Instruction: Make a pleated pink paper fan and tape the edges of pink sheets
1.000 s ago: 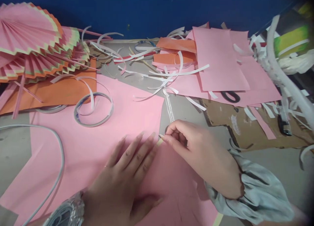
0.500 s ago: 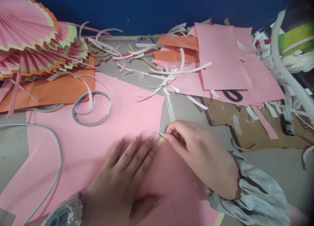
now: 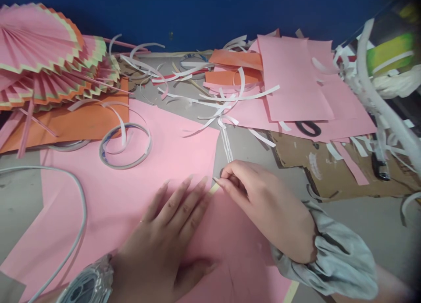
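Observation:
My left hand (image 3: pixel 171 237) lies flat on a large pink paper sheet (image 3: pixel 171 145), fingers spread and pressing it down. Right beside its fingertips, my right hand (image 3: pixel 259 197) is closed in a pinch at the sheet's edge. What sits between the thumb and forefinger is too small to make out. A short pale yellow strip (image 3: pixel 214 188) shows along the edge just below the pinch. Beyond my right fingers a narrow white strip (image 3: pixel 226 143) lies on the grey table. On the pink sheet rests a tape roll (image 3: pixel 150 146) with a loose curled strip.
Pleated pink paper fans (image 3: pixel 36 40) with orange and green edges are piled on orange paper (image 3: pixel 75 123). A grey cable (image 3: pixel 83 206) crosses at left. Pink sheets (image 3: pixel 296 79), curled white scraps (image 3: pixel 241 92) and torn cardboard (image 3: pixel 292 151) lie toward the back and right.
The view has shifted slightly. Both hands keep the same place on the paper, my right hand still pinching at the edge.

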`<act>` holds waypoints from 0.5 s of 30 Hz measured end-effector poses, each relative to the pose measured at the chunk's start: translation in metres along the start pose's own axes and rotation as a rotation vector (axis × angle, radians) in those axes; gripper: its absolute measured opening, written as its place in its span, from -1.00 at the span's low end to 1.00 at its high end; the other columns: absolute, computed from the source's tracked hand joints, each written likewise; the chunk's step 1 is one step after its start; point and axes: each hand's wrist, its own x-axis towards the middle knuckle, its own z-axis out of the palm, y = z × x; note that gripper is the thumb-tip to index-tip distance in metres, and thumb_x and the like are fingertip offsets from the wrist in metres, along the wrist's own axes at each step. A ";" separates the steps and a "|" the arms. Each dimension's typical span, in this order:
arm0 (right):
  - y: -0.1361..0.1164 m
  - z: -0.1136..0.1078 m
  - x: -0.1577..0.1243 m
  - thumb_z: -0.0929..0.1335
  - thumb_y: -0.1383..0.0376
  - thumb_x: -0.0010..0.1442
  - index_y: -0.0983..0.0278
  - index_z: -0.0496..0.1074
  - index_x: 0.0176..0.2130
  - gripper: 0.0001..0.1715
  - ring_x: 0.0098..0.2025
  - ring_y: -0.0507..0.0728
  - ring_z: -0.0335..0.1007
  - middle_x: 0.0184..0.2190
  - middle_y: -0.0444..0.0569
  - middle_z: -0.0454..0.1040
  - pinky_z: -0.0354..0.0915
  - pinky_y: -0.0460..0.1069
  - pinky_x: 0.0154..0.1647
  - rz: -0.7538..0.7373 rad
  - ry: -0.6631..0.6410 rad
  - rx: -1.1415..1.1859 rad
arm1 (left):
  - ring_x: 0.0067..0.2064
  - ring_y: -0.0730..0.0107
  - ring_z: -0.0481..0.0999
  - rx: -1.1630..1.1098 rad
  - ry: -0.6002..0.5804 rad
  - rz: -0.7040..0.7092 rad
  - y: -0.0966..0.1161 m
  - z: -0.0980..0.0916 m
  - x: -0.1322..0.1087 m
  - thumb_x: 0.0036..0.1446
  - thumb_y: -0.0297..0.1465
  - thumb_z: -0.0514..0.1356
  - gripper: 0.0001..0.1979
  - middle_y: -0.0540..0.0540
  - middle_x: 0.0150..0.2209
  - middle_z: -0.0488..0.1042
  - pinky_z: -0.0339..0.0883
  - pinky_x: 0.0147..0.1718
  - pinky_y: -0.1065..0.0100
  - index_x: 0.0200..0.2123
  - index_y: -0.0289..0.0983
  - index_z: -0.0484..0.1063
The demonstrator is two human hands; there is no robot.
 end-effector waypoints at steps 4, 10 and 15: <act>0.005 0.000 0.002 0.24 0.40 0.20 0.23 0.23 -0.20 -0.87 -0.37 0.06 0.27 -0.42 -0.16 0.35 0.13 -0.04 -0.36 0.031 0.095 -0.058 | 0.29 -0.01 -0.11 -0.006 -0.008 0.003 -0.001 0.000 0.001 0.11 -0.01 -0.02 -0.22 -0.18 0.30 -0.13 -0.31 0.20 0.01 0.26 -0.39 -0.05; 0.002 0.001 0.001 0.27 0.28 0.18 0.26 0.24 -0.14 -0.78 -0.29 0.12 0.27 -0.36 -0.08 0.33 0.17 0.03 -0.23 0.009 0.117 -0.039 | 0.29 -0.04 -0.13 -0.010 -0.014 0.022 -0.002 -0.001 0.001 0.13 0.00 -0.05 -0.22 -0.20 0.30 -0.13 -0.35 0.20 0.00 0.26 -0.41 -0.06; 0.000 0.003 0.001 0.32 0.28 0.13 0.25 0.25 -0.16 -0.75 -0.23 0.15 0.24 -0.32 -0.07 0.31 0.15 0.10 -0.14 -0.004 0.070 -0.009 | 0.29 -0.04 -0.14 -0.014 -0.032 0.018 -0.002 -0.002 0.000 0.13 0.00 -0.05 -0.22 -0.21 0.30 -0.14 -0.37 0.20 0.00 0.26 -0.41 -0.08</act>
